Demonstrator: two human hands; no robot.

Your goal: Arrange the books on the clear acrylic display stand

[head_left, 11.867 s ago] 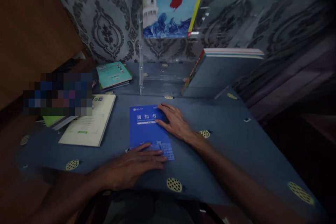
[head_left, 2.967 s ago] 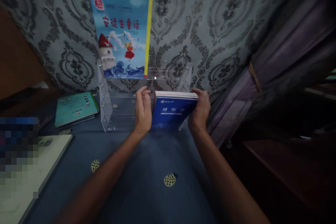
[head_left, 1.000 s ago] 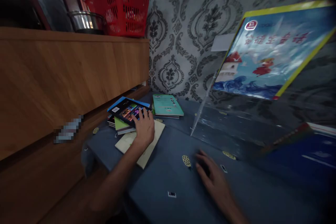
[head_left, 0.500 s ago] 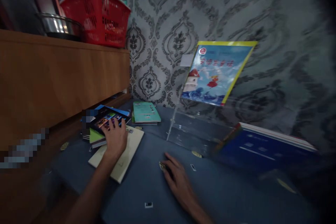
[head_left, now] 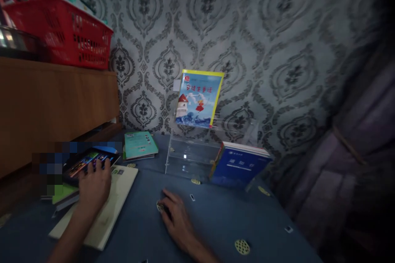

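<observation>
My left hand [head_left: 95, 183] lies over the near edge of a dark book with a colourful cover [head_left: 84, 163], fingertips apart on it; the thumb is hidden. That book tops a pile with a green-edged book [head_left: 63, 192]. Beside and partly under my left forearm is a large cream book [head_left: 119, 191], flat on the table. My right hand [head_left: 179, 220] rests on the table with loosely curled, parted fingers and nothing visible in them, near a dotted oval patch [head_left: 159, 206]. Ahead, a clear acrylic stand [head_left: 185, 156] bears a light-blue, yellow-bordered book [head_left: 199, 98] and a dark blue book [head_left: 237, 166].
A teal book [head_left: 141, 145] tops a small stack by the wall. On the left, a wooden cabinet [head_left: 58, 98] carries a red basket [head_left: 77, 37] and a metal pot [head_left: 18, 43]. A curtain [head_left: 342, 168] hangs at the right beyond the blue tabletop [head_left: 222, 222].
The view has swung to the right, bringing the curtain and more of the table into sight. My left hand stays on the dark book, its fingers closer together. My right hand stays on the table.
</observation>
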